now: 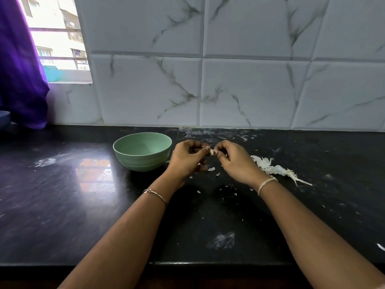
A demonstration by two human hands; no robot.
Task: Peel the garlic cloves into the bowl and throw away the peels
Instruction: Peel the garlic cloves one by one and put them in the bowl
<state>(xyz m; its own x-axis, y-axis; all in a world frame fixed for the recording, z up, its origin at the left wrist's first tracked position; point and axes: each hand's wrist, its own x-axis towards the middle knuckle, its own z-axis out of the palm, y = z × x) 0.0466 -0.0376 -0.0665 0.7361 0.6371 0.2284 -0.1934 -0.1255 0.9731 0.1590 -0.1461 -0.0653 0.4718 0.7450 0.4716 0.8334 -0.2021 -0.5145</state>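
A small white garlic clove [211,152] is pinched between the fingertips of both hands above the black counter. My left hand [188,158] holds it from the left, my right hand [233,160] from the right, fingers curled. A pale green bowl [142,151] stands just left of my left hand; what lies inside it is not visible. A pile of white garlic peels [270,166] lies on the counter right of my right hand. Small peel flakes [211,169] are scattered under the hands.
The black stone counter [62,195] runs to a marble-tiled wall behind. A purple curtain [20,80] hangs by a window at the far left, with a blue object [4,119] below it. The counter's front edge [208,263] is near my forearms.
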